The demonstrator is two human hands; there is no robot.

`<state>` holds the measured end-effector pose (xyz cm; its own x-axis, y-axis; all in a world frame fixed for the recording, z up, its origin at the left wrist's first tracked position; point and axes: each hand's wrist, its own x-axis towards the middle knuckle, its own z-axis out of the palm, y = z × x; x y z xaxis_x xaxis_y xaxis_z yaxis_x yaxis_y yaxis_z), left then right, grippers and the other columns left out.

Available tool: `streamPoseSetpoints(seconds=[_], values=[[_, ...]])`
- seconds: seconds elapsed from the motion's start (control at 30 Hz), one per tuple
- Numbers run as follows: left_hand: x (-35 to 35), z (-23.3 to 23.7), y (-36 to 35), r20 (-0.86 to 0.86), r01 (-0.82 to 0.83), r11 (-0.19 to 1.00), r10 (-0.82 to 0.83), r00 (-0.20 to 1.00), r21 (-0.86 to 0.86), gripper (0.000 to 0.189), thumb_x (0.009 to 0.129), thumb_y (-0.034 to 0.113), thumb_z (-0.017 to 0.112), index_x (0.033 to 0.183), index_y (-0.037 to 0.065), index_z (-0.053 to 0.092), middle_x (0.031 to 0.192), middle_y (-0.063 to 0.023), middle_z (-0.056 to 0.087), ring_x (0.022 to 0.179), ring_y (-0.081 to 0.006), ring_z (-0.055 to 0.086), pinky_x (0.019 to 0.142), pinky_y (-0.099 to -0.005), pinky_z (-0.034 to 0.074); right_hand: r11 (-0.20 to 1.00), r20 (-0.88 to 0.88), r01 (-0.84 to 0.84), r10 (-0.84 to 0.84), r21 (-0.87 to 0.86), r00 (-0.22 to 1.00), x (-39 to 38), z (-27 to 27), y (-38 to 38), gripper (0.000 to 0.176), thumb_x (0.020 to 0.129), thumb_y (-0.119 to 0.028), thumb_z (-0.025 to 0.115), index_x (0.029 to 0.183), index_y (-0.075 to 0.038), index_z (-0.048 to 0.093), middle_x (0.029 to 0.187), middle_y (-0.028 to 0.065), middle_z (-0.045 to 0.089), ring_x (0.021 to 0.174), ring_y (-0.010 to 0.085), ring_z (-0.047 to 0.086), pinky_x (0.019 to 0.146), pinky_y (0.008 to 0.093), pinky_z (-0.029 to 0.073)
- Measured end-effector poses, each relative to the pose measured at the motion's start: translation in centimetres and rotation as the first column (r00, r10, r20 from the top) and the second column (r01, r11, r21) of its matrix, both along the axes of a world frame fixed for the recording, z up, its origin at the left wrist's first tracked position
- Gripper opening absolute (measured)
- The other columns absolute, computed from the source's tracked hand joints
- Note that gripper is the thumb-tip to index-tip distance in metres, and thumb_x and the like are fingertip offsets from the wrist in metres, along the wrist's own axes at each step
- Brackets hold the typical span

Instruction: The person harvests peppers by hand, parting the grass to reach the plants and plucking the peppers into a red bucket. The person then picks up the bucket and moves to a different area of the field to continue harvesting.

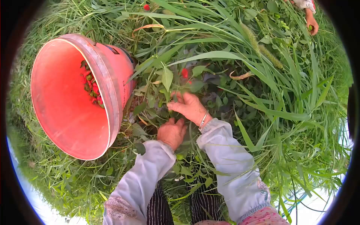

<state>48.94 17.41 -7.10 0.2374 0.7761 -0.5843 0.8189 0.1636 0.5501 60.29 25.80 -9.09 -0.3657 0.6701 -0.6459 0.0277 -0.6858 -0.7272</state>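
My right hand, with a bracelet at the wrist, reaches into a leafy pepper plant. Its thumb and fingers are pinched together at a green stem below a pale leaf. Just below and left of it, my left hand is curled closed low among the leaves; whatever its fingers hold is hidden. A red pepper hangs above my right hand. Left of my hands lies a red bucket, tilted with its mouth facing me. Inside, red and dark green peppers are gathered toward the bottom.
Tall grass with long blades and seed heads arches over the plants. Another red pepper shows at the top. At the upper right another person's hand holds something green. My striped trouser legs stand below.
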Motion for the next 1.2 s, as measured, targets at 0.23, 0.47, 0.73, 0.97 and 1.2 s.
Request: streamPoseSetpoints(seconds=[0.23,0.47,0.73,0.97,1.2], values=[[-3.3,4.5,-2.2,0.195,0.027,0.984,-0.062,0.979,0.177,0.024,0.075,0.022,0.061,0.096,0.011,0.060,0.092,-0.0147,0.060,0.073,-0.0344,0.061,0.067,-0.0447,0.048,0.866,0.483,-0.415,0.246,0.280,0.840,-0.1,6.3,-6.0,0.048,0.072,-0.020,0.072,0.117,-0.014,0.057,0.101,0.0121,0.062,0.093,0.0310,0.058,0.085,0.0380,0.044],[-7.3,10.6,-7.0,0.050,0.178,0.982,-0.175,0.983,-0.066,0.030,0.076,0.017,0.061,0.104,0.006,0.057,0.102,-0.0152,0.059,0.089,-0.0342,0.058,0.077,-0.0433,0.047,0.818,0.500,-0.448,0.236,0.361,0.833,2.3,8.1,-12.2,0.052,0.065,-0.012,0.071,0.115,-0.013,0.056,0.105,0.0122,0.059,0.103,0.0302,0.054,0.093,0.0420,0.037],[-6.0,20.0,-3.7,0.514,-0.044,0.958,0.189,0.837,-0.282,0.018,0.081,0.004,0.058,0.098,0.002,0.062,0.093,-0.0126,0.062,0.078,-0.0225,0.062,0.071,-0.0316,0.049,0.736,0.529,-0.479,0.194,0.479,0.826,1.9,5.6,-14.4,0.041,0.062,-0.011,0.071,0.102,-0.009,0.061,0.097,0.0104,0.061,0.099,0.0309,0.055,0.097,0.0445,0.036],[-5.4,14.0,1.5,0.069,-0.146,0.984,0.153,0.986,-0.102,0.031,0.076,0.011,0.064,0.105,0.001,0.056,0.084,-0.0172,0.062,0.075,-0.0275,0.061,0.067,-0.0352,0.049,0.715,0.546,-0.546,0.273,0.435,0.792,1.7,8.1,-12.5,0.023,0.067,-0.009,0.063,0.090,-0.007,0.060,0.085,0.0101,0.058,0.090,0.0305,0.055,0.086,0.0421,0.039],[-4.4,11.5,-0.7,0.290,-0.225,0.914,0.329,0.899,-0.339,0.042,0.073,0.001,0.062,0.114,0.004,0.051,0.083,-0.0077,0.058,0.073,-0.0182,0.057,0.065,-0.0293,0.047,0.729,0.570,-0.561,0.286,0.392,0.770,1.4,5.9,-15.1,0.041,0.067,-0.009,0.064,0.108,-0.010,0.056,0.101,0.0091,0.059,0.104,0.0279,0.053,0.103,0.0427,0.030]])
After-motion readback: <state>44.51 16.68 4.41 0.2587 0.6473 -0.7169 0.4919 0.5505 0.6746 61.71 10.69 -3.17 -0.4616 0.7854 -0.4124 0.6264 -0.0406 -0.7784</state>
